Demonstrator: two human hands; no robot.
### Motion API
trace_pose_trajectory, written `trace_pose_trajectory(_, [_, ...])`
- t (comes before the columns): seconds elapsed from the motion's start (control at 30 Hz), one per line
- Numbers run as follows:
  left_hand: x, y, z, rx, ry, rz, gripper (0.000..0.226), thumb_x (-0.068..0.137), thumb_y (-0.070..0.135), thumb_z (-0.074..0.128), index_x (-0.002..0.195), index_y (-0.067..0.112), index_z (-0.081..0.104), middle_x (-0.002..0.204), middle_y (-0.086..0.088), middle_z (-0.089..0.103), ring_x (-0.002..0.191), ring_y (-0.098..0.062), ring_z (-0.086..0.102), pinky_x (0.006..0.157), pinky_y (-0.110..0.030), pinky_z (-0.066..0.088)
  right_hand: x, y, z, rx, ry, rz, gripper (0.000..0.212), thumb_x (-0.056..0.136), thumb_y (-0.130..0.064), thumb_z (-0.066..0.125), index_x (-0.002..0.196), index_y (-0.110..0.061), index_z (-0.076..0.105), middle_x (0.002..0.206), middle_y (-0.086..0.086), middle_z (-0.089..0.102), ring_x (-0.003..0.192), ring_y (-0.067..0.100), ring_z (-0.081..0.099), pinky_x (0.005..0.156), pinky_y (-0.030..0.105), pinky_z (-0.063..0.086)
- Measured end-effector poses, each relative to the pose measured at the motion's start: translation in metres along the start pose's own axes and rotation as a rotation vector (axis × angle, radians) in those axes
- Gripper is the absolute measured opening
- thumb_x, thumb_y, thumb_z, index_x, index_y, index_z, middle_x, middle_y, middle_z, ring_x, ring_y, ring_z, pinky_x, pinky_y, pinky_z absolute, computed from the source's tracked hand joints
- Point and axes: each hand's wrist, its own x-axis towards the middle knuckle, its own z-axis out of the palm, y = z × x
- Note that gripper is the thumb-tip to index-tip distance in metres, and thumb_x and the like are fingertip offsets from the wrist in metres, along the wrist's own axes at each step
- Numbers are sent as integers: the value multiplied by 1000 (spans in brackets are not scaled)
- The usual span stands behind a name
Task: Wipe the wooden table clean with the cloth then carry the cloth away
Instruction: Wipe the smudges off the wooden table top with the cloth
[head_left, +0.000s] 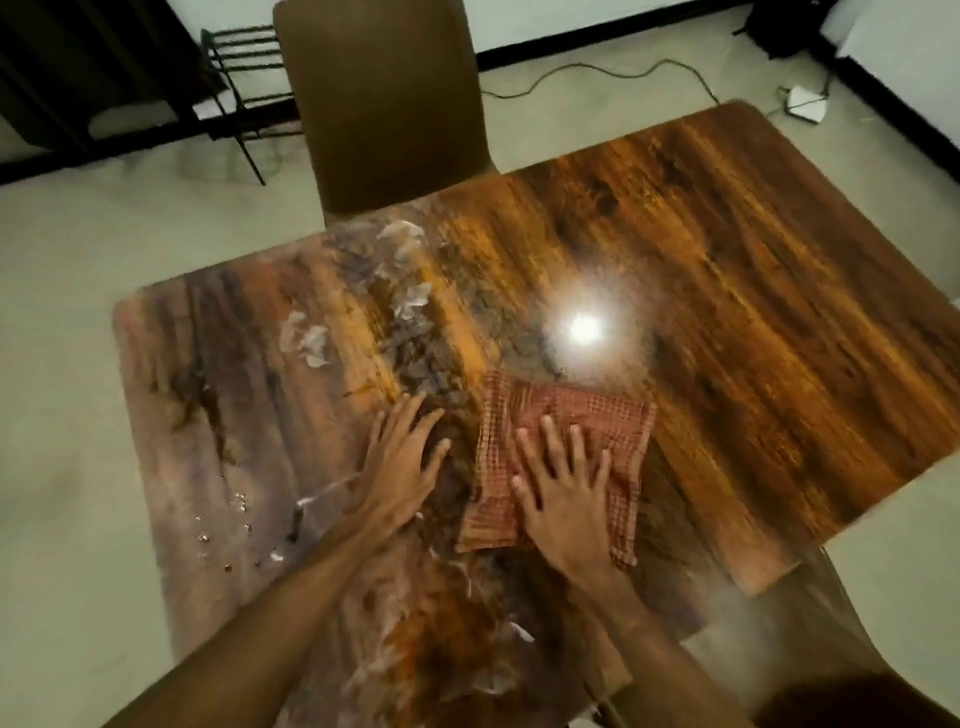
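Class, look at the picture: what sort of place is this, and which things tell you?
Probably a home dining area: a brown wooden table with a brown upholstered chair pushed up to it, and a black power cable trailing over the pale floor.

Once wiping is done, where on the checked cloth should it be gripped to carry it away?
Probably the far right corner of the checked cloth, approached from the right. That part lies flat and free on clean wood, while the right hand presses its middle and the left edge borders the dirt by the left hand.
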Motion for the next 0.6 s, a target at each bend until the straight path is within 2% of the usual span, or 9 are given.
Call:
trace_pose_trajectory(0.1, [12, -43, -28, 75, 66, -74, 52, 102, 48, 41, 149, 27, 44, 165, -2, 26, 155, -22, 16, 125, -50, 12, 64, -8, -18, 45, -11, 210, 65, 105, -62, 11, 166, -40, 3, 176, -2, -8, 161, 36, -9, 123, 71, -2])
trace_pose_trajectory(0.13, [17, -55, -38, 86, 66, -95, 52, 101, 48, 42, 150, 28, 42, 165, -2, 24, 155, -23, 14, 125, -51, 12, 78, -26, -21, 52, -24, 218, 66, 104, -61, 9, 166, -39, 0, 175, 0, -13, 160, 39, -12, 123, 72, -3])
trace_pose_trajectory(0.2, [26, -69, -54, 76, 52, -130, 52, 101, 45, 45, 150, 28, 42, 166, -2, 21, 155, -24, 12, 124, -54, 11, 87, -66, -17, 2, -20, 63, 64, 106, -59, 7, 166, -39, -3, 175, 1, -15, 159, 42, -14, 123, 71, -5])
trace_pose_trajectory(0.27, [34, -79, -64, 78, 24, -155, 53, 100, 43, 49, 150, 28, 42, 167, 1, 17, 155, -23, 9, 123, -57, 9, 100, -77, -14, -27, -27, -110, 61, 106, -60, 6, 165, -43, -1, 175, -5, -13, 160, 36, -11, 124, 69, -6])
trace_pose_trajectory(0.33, [41, -91, -68, 102, 7, -158, 54, 98, 46, 52, 149, 32, 42, 167, 4, 17, 155, -21, 8, 122, -59, 8, 139, -71, -20, -4, -38, -73, 60, 107, -61, 8, 164, -46, -3, 174, -9, -16, 161, 30, -13, 124, 68, -6])
trace_pose_trajectory(0.4, [45, -98, -69, 108, 13, -149, 54, 95, 47, 56, 147, 35, 46, 166, 5, 21, 155, -21, 10, 121, -62, 9, 175, -77, -28, -5, -26, 56, 61, 108, -59, 12, 165, -43, -2, 175, -5, -13, 160, 36, -12, 123, 72, -4])
trace_pose_trajectory(0.43, [46, -99, -69, 102, 18, -153, 55, 93, 48, 59, 146, 35, 47, 165, 5, 24, 155, -22, 11, 120, -64, 10, 184, -89, -26, -21, -29, 53, 61, 107, -58, 10, 165, -42, -3, 175, -3, -13, 160, 39, -12, 122, 73, -6])
trace_pose_trajectory(0.53, [56, -99, -74, 37, 44, -180, 62, 88, 49, 67, 145, 35, 47, 163, 6, 26, 153, -21, 15, 120, -66, 9, 188, -113, -15, -61, -10, -139, 62, 105, -61, 1, 163, -44, -9, 173, -5, -19, 159, 37, -17, 123, 70, -11])
trace_pose_trajectory(0.6, [74, -105, -83, -10, 52, -179, 65, 87, 48, 69, 146, 33, 46, 164, 4, 26, 154, -23, 16, 121, -66, 11, 213, -106, -25, -18, -25, -138, 61, 105, -63, 4, 163, -47, -9, 173, -8, -20, 159, 33, -18, 123, 69, -11])
